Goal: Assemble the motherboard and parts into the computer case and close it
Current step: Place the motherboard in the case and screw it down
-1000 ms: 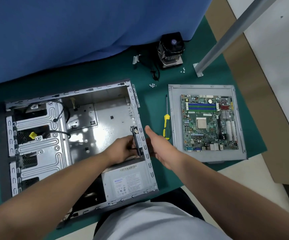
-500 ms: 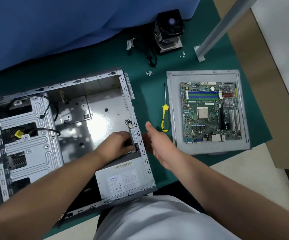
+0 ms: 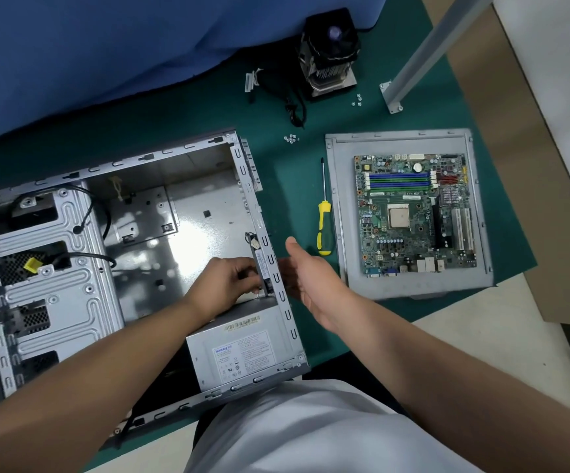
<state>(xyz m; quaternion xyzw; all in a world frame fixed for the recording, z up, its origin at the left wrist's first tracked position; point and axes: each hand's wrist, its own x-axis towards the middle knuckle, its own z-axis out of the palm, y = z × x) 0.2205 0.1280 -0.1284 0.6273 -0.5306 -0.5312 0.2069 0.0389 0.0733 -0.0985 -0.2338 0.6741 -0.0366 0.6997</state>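
Observation:
The open computer case lies on its side on the green mat, with a power supply in its near right corner. Inside the rear wall stands a thin I/O shield plate. My left hand is inside the case, its curled fingers gripping the plate's lower part. My right hand is outside the rear wall, thumb up, its fingers hidden behind the wall edge. The motherboard lies on the grey side panel to the right. A CPU cooler stands at the back.
A yellow-handled screwdriver lies between case and panel. Small screws and more screws sit on the mat near the cooler. A metal post rises at the back right. Blue cloth hangs behind. Drive bays fill the case's left side.
The view has shifted down and left over the case. Both hands stay at the rear wall, the left still gripping the plate, the right beside it outside.

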